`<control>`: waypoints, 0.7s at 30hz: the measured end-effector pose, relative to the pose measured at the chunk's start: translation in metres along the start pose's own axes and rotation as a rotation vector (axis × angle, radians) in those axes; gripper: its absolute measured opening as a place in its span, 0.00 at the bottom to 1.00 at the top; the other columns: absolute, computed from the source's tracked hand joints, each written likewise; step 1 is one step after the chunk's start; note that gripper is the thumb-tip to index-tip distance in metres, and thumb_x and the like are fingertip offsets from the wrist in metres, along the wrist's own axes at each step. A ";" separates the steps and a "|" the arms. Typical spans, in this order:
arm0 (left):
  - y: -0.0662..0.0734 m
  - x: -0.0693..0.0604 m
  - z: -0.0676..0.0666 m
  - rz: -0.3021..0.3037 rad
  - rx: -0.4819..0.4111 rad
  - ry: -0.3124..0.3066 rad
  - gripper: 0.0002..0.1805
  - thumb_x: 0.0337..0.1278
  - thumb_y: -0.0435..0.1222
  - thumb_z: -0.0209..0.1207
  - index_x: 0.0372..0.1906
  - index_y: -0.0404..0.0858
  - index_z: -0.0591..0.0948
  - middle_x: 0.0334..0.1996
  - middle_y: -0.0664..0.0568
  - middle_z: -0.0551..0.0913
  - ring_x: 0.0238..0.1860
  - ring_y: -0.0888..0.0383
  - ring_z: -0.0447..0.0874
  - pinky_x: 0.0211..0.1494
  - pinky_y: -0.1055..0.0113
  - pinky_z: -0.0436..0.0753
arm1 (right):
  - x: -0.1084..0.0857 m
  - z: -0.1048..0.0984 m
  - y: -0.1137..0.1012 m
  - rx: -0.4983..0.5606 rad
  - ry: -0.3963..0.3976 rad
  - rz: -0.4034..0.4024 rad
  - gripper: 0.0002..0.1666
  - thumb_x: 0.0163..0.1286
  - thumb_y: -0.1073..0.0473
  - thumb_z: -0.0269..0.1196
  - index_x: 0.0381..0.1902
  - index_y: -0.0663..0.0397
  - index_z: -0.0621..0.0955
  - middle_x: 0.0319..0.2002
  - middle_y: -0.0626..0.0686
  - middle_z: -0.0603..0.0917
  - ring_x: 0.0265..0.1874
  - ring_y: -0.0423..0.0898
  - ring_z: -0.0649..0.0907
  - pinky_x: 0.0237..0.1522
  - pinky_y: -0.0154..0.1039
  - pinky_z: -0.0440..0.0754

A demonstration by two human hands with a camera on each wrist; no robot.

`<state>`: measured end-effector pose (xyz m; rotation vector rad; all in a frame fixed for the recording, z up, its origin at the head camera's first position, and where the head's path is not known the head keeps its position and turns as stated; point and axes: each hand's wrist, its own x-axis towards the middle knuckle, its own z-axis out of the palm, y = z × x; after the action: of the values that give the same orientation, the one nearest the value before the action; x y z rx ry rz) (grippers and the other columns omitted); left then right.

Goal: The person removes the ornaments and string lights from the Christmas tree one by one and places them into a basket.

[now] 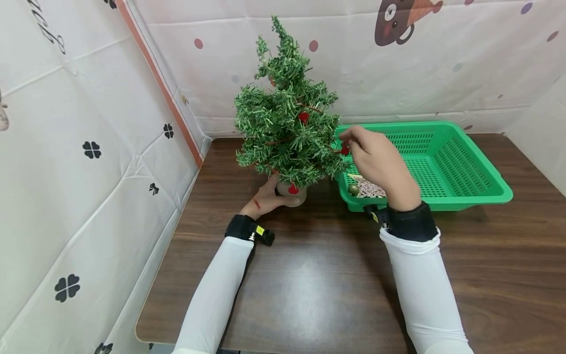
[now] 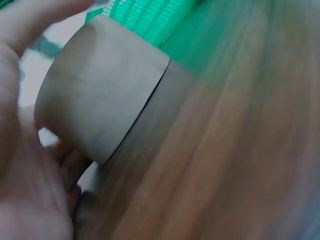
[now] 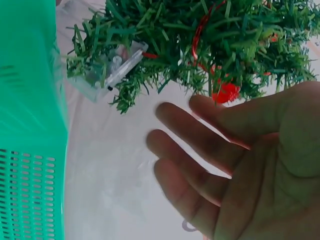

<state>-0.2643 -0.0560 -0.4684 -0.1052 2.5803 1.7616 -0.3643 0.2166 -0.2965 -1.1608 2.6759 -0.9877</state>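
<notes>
Probably, the bushy green plastic tree is light, best held by its round beige pot, gripped by the left hand; the right hand is loosely bent.

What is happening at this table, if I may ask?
A person's left hand holds the pot of a small green tree, while the right hand is beside a red ornament at the tree's edge; whether it touches is unclear. Other red ornaments hang on the tree. More decorations lie in the green basket.
</notes>
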 end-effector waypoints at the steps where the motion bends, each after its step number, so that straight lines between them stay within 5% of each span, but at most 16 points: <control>1: 0.001 0.000 0.001 -0.011 0.020 0.010 0.55 0.57 0.45 0.71 0.83 0.57 0.48 0.82 0.53 0.51 0.82 0.48 0.48 0.80 0.43 0.58 | 0.000 -0.001 0.001 -0.007 -0.024 0.007 0.23 0.84 0.56 0.41 0.65 0.53 0.77 0.54 0.59 0.85 0.44 0.54 0.82 0.41 0.49 0.72; 10: 0.001 0.002 0.004 0.063 0.049 0.079 0.56 0.57 0.44 0.71 0.82 0.61 0.48 0.83 0.57 0.44 0.84 0.50 0.39 0.81 0.40 0.53 | 0.006 0.001 0.012 -0.136 -0.329 0.036 0.26 0.79 0.62 0.47 0.73 0.58 0.68 0.64 0.64 0.77 0.40 0.53 0.78 0.42 0.48 0.75; 17: 0.001 0.002 0.006 0.074 0.040 0.099 0.56 0.56 0.43 0.71 0.82 0.62 0.48 0.83 0.59 0.43 0.84 0.53 0.39 0.81 0.42 0.54 | 0.014 0.008 0.018 -0.107 -0.337 0.030 0.36 0.67 0.74 0.48 0.74 0.55 0.65 0.68 0.62 0.74 0.47 0.56 0.76 0.42 0.49 0.74; 21: 0.003 0.000 0.008 0.062 -0.005 0.084 0.53 0.57 0.40 0.70 0.82 0.55 0.51 0.79 0.50 0.56 0.79 0.48 0.54 0.78 0.43 0.61 | 0.018 0.013 0.023 -0.111 -0.362 0.040 0.46 0.61 0.78 0.49 0.78 0.55 0.60 0.72 0.63 0.70 0.50 0.56 0.75 0.41 0.48 0.73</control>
<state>-0.2646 -0.0478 -0.4686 -0.1024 2.6645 1.8229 -0.3881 0.2091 -0.3164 -1.1692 2.4756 -0.5636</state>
